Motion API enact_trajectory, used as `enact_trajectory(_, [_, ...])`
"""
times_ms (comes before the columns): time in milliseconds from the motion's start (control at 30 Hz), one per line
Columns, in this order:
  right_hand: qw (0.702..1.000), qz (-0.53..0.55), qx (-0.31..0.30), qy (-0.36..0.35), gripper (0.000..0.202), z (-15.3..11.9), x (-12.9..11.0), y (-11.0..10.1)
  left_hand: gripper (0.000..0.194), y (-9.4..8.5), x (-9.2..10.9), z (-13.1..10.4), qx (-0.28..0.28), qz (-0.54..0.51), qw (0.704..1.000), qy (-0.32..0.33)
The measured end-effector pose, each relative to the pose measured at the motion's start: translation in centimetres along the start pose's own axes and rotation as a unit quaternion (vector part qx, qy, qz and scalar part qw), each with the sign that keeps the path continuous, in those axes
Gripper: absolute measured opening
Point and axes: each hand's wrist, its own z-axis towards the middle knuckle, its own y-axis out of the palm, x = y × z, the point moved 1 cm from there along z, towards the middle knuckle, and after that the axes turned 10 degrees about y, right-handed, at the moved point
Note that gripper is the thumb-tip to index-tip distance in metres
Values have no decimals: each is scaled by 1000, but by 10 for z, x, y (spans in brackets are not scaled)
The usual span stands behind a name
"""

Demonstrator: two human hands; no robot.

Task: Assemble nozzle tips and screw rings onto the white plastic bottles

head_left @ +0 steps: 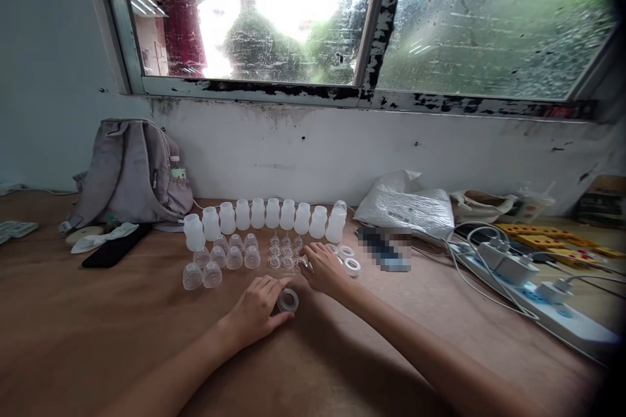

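My left hand (261, 306) rests on the table with thumb and fingers curved around a white bottle collar ring (288, 300). Farther forward, my right hand (323, 267) reaches to the right end of the rows of clear bottle teats (286, 251), its fingertips closed on a teat (302, 264) there. Just beyond that hand lie several white collar rings (351, 266), partly covered by it. Clear dome caps (212, 274) stand grouped to the left. Behind everything runs a row of frosted baby bottles (257, 214); the rightmost bottle (336, 223) has a clear cap on top.
A grey backpack (132, 169) leans by the wall, with a black phone (117, 246) and tissue (105, 237) before it. At right are a silvery plastic bag (405, 205), a blurred-out object (386, 249), a power strip (581, 322) with chargers and cables, and yellow parts (538, 239).
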Motion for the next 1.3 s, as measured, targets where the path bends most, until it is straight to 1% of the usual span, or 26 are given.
enact_trajectory(100, [993, 80, -16, -82, 17, -31, -8, -6, 60, 4, -3, 0, -6, -3, 1000, -8])
enact_trajectory(200, [984, 111, -56, -125, 17, -56, -15, -7, 62, 7, -4, 0, -8, -8, 1000, -10])
enact_trajectory(267, [980, 127, -79, -135, 18, -63, -16, -8, 60, 7, -4, 0, -5, -11, 1000, -4])
enact_trajectory(367, [973, 142, -117, -136, 18, -62, -15, -14, 45, 2, -3, 0, 6, -13, 1000, -12])
enact_trajectory(467, [967, 116, -200, -108, 15, -56, -4, -23, 33, -5, -2, 0, 22, -15, 999, -33])
enact_trajectory(567, [957, 66, -280, -32, 15, -52, 18, -33, 31, -6, -1, 1, 22, -19, 999, -37])
enact_trajectory(633, [948, 37, -316, 22, 13, -50, 35, -40, 30, -5, 0, 1, 15, -21, 999, -37])
enact_trajectory(700, [939, 12, -336, 71, 12, -47, 53, -45, 28, -3, 0, 2, 8, -21, 999, -38])
enact_trajectory(800, [933, -11, -332, 138, 15, -40, 77, -47, 23, 0, 1, 1, 5, -21, 999, -43])
enact_trajectory(867, [929, -5, -329, 168, 17, -35, 89, -45, 20, 2, 1, 0, 6, -18, 999, -44])
enact_trajectory(933, [933, 8, -318, 170, 17, -32, 97, -42, 20, 3, 0, 0, 6, -15, 999, -43])
enact_trajectory(1000, [940, 24, -303, 156, 16, -30, 101, -39, 19, 3, 0, 0, 9, -13, 999, -40])
enact_trajectory(1067, [943, 42, -292, 151, 15, -31, 102, -39, 20, 3, 0, 0, 13, -14, 999, -37])
enact_trajectory(1167, [945, 84, -271, 163, 14, -33, 102, -42, 20, 3, 0, -1, 15, -14, 999, -34])
enact_trajectory(1233, [948, 139, -238, 157, 18, -31, 102, -45, 19, 3, 0, -1, 15, -15, 999, -37])
enact_trajectory(1300, [953, 200, -170, 150, 27, -23, 105, -45, 18, 3, 0, -1, 17, -16, 999, -41])
